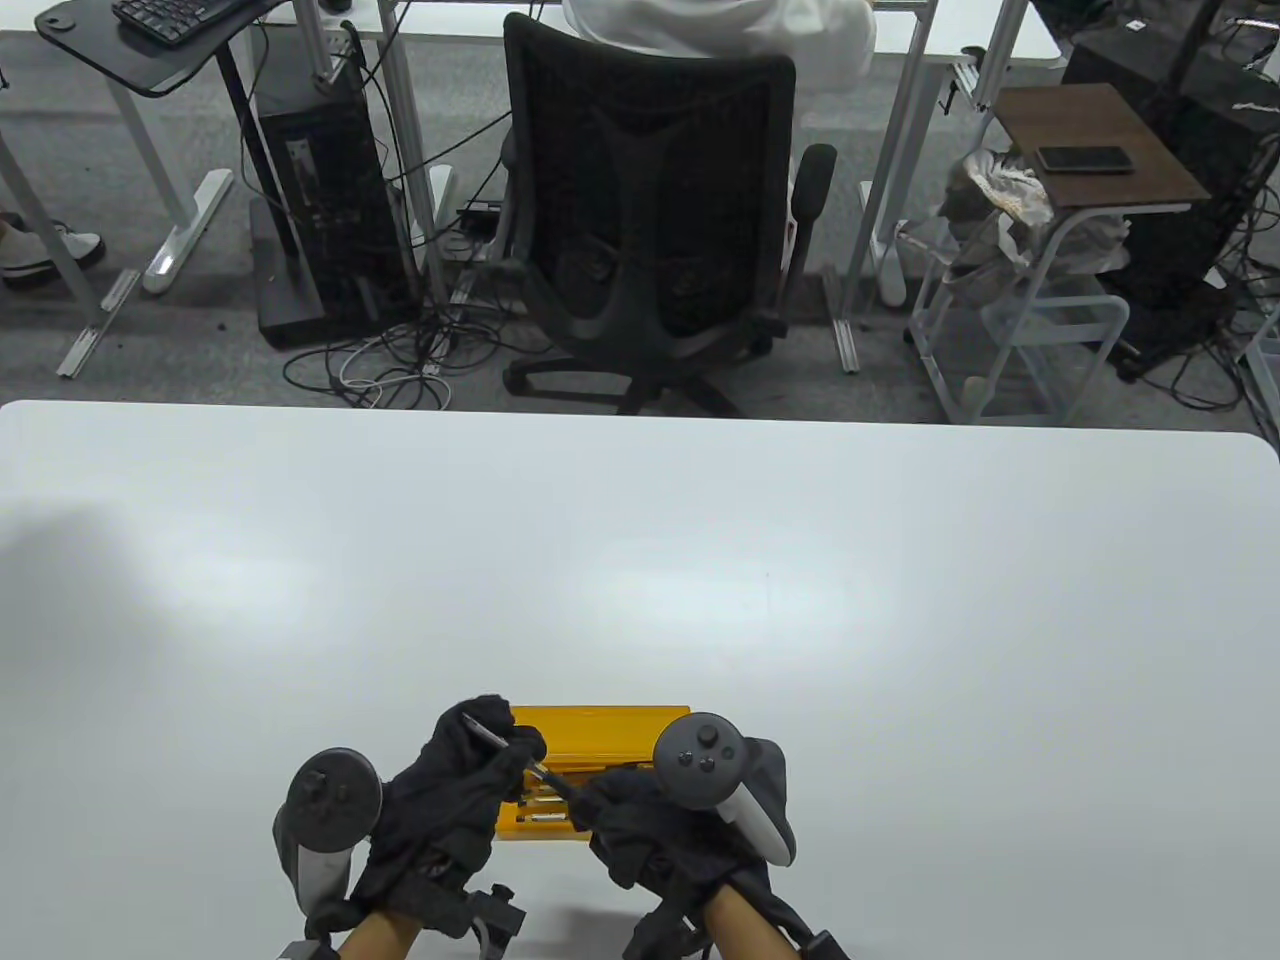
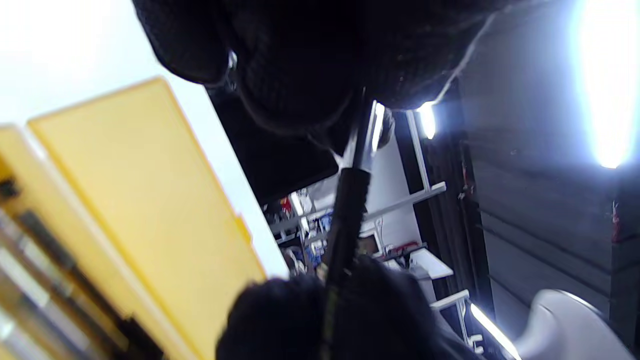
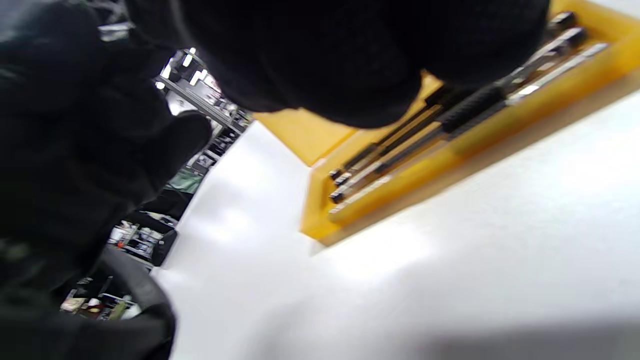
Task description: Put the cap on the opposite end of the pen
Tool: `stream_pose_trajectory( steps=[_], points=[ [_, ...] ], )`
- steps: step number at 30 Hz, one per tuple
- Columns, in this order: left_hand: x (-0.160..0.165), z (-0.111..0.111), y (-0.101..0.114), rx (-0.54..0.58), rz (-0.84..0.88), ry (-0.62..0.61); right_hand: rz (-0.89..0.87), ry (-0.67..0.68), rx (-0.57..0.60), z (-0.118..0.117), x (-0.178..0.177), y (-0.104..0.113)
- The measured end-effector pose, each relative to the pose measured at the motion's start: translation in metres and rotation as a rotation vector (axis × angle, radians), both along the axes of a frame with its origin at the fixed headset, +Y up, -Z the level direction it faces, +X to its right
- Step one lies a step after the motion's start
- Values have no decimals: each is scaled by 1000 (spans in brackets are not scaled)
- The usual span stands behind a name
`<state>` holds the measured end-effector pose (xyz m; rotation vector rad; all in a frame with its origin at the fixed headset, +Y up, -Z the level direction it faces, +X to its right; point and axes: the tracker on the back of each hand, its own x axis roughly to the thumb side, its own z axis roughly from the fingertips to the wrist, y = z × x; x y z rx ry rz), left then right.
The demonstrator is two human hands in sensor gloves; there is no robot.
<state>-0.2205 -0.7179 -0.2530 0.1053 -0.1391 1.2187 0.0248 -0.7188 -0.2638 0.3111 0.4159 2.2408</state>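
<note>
We see the left hand (image 1: 455, 790) and the right hand (image 1: 650, 825), both in black knit gloves, meeting low over the near edge of the white table (image 1: 640, 560). Between them runs a slim dark pen (image 1: 520, 755). Its long axis lies diagonally, from far left at the left hand's fingertips to near right at the right hand. In the left wrist view the pen (image 2: 347, 215) shows a matte black barrel and a shiny metallic section nearer the left hand's fingers (image 2: 300, 65), which curl closed around that end. The right hand's fingers (image 3: 320, 55) are curled narrowly and grip the other end; we cannot tell which end carries the cap.

Each hand bears a tracker on its back: a dark rounded one (image 1: 330, 800) on the left, a grey-and-white one (image 1: 705, 760) with small buttons on the right.

Directly beneath the hands lies an open yellow plastic case (image 1: 600, 722), rectangular, its flat lid folded toward the far side. In its tray (image 3: 425, 165) lie several slender tools (image 3: 400, 145) side by side, with black textured grips and bright metal shafts.
</note>
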Motion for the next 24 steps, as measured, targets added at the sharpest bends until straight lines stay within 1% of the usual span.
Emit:
stream_pose_trajectory(
  steps=[1,2,3,6,11,12,13,14,15,17,19,22,24],
  points=[
    [-3,-1,0,-5,19,20,-6,-11,30,2,-2,5],
    [-6,0,1,-25,75,21,16,-21,83,2,-4,10],
    [-7,0,2,-17,97,30,25,-16,109,2,-5,13],
    [-7,0,5,2,59,57,53,-31,148,3,-8,21],
    [-8,-1,7,-23,123,78,104,-63,277,11,-10,32],
    [-19,1,11,-4,142,152,103,-65,283,13,-13,33],
    [-37,-2,12,6,188,256,216,-104,274,17,-7,34],
    [-65,-3,10,-10,276,336,264,-88,304,18,4,33],
    [-88,-1,4,-15,361,377,227,-135,296,17,16,30],
    [-101,5,-5,1,298,367,125,-204,224,6,31,23],
    [-98,5,-7,-2,264,354,76,-292,190,-2,38,16],
    [-87,4,-4,8,309,296,106,-313,209,-1,42,9],
    [-80,5,-1,30,261,260,113,-275,213,-1,42,9]
  ],
)
